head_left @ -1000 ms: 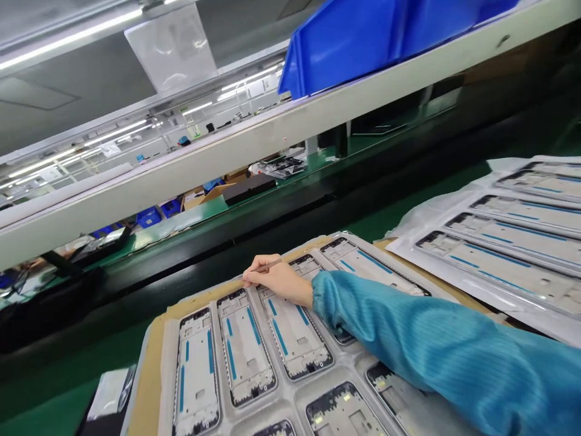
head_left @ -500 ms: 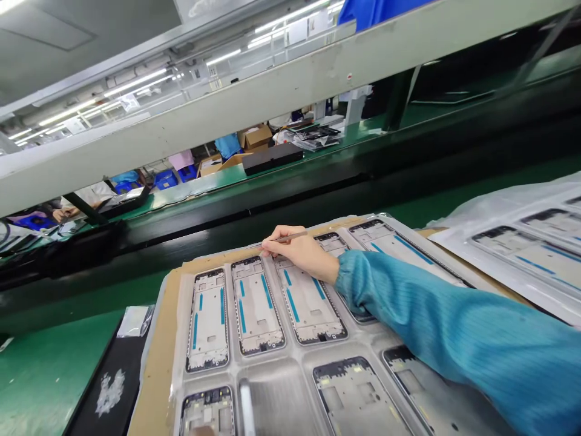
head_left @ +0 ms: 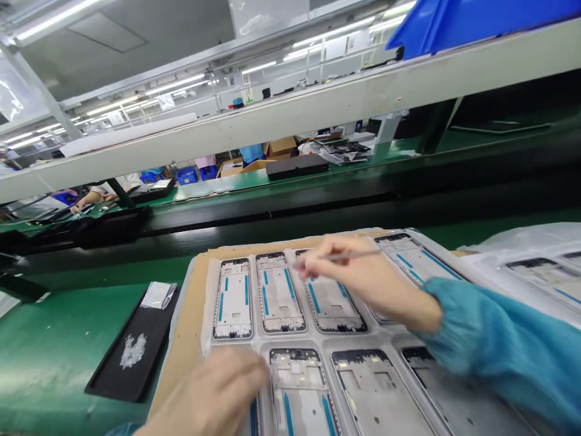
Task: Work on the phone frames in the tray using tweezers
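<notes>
Our right hand [head_left: 358,272] pinches a thin tool [head_left: 354,255], probably for fine control, over phone frames [head_left: 233,297] which the tray [head_left: 318,340] separates in slots; our left hand [head_left: 218,387] is blurred, its grip we cannot tell.

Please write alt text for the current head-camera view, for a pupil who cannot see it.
A teal-sleeved right hand holds a slim grey tool over silver-and-black phone-shaped frames in a translucent plastic tray; the blurred left hand is nearer. At left, a black rectangular tray holds white pieces.
</notes>
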{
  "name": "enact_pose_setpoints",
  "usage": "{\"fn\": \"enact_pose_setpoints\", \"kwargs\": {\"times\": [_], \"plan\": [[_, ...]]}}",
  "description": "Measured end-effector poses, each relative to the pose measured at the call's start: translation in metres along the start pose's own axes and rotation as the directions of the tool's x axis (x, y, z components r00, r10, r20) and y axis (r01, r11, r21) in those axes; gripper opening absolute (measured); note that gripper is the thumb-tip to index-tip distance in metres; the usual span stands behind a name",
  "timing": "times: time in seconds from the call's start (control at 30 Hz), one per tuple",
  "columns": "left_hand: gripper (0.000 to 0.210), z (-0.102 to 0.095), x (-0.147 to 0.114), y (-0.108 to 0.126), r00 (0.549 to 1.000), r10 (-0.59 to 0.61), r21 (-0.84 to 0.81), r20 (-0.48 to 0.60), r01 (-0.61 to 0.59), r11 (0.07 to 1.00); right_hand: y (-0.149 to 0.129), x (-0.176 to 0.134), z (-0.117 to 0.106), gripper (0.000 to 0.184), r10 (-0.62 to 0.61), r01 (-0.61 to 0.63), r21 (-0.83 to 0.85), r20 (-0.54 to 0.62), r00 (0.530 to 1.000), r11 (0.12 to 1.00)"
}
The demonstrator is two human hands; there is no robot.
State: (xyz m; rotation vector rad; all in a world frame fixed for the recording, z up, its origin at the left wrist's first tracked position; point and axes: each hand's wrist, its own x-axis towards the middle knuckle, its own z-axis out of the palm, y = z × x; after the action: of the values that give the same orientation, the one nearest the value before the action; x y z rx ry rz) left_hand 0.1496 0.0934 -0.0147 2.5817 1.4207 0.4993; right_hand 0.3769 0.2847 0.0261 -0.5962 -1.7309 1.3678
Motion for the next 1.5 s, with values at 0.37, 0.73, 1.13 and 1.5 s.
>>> {"fn": "enact_pose_setpoints", "kwargs": {"times": [0.37, 0.73, 1.13, 1.5], "plan": [[0.062, 0.019, 0.007, 0.002, 0.989, -0.151, 0.127, 0.003, 0.149, 0.981, 0.027, -0.085, 0.017, 0.016, 0.161, -0.132, -0.161, 0.183, 0.970, 0.978], [0.075, 0.031, -0.001, -0.007, 0.995, -0.084, 0.121, 0.059, 0.076, 0.990, 0.034, -0.087, 0.020, 0.010, 0.101, -0.035, -0.247, 0.262, 0.960, 0.968], [0.081, 0.036, -0.005, -0.012, 0.993, -0.016, 0.226, 0.118, -0.011, 0.974, 0.034, -0.087, 0.021, 0.011, 0.073, -0.022, -0.202, 0.251, 0.965, 0.979], [0.075, 0.037, -0.009, -0.014, 0.996, 0.005, 0.279, 0.087, -0.030, 0.960, 0.036, -0.088, 0.022, 0.011, 0.087, -0.028, -0.219, 0.268, 0.959, 0.975]]}}
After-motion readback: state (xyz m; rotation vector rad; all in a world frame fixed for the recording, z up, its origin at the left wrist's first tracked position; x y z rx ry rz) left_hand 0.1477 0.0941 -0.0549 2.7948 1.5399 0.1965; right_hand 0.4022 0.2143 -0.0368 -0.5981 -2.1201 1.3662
